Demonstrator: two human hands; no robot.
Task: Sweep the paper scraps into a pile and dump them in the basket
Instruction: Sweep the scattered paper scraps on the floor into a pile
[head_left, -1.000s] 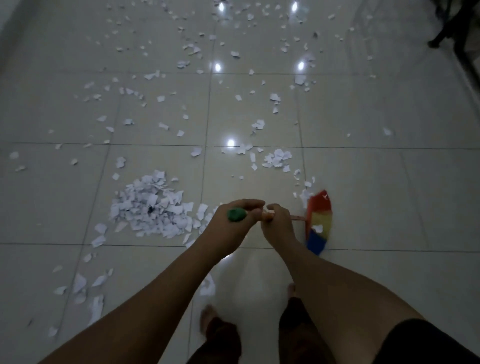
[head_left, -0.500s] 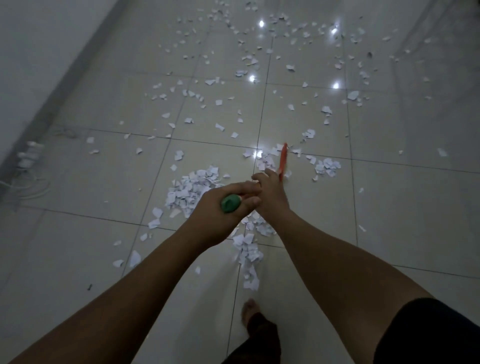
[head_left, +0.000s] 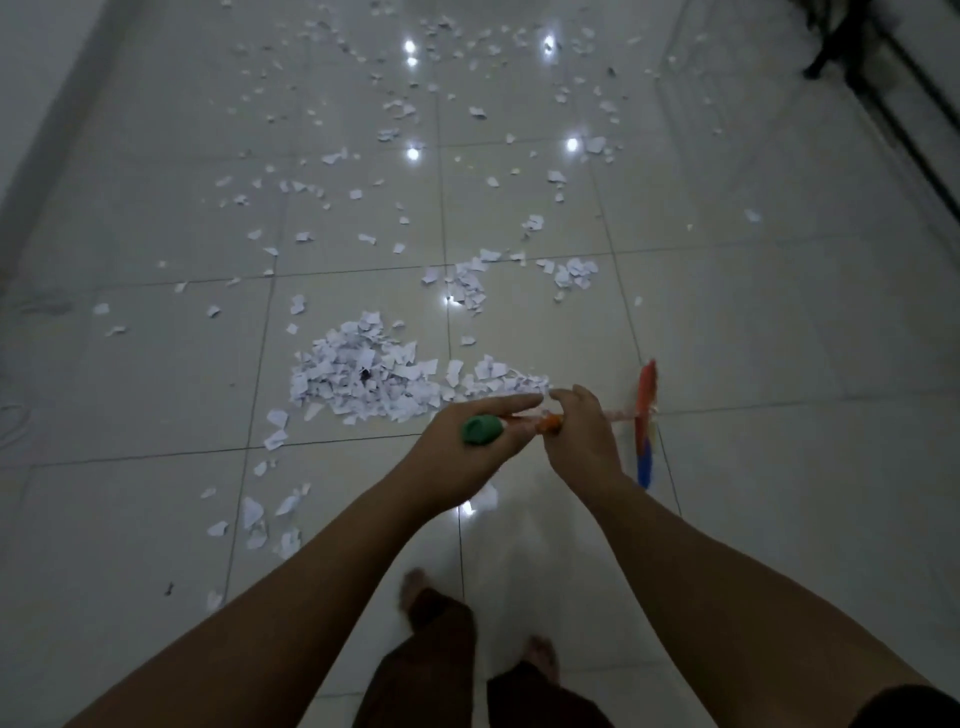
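A pile of white paper scraps (head_left: 363, 374) lies on the tiled floor ahead of me, a little left of centre. Many loose scraps (head_left: 467, 286) are scattered beyond it and several more lie near my left (head_left: 270, 519). My left hand (head_left: 467, 441) grips the green end cap of a broom handle (head_left: 483, 430). My right hand (head_left: 582, 436) holds the orange handle further down. The broom head (head_left: 645, 421), red and blue, is on the floor to the right of the pile. No basket is in view.
A grey wall (head_left: 31, 104) runs along the left. Dark furniture legs (head_left: 883, 78) stand at the top right. Cables (head_left: 10, 415) lie by the left wall. My bare feet (head_left: 415, 587) are below my hands. Ceiling lights reflect off the glossy tiles.
Half a second ago the broom pointed straight ahead over the scraps. It has swung to the right, and its head is now at the right of the pile; the view has turned right too.
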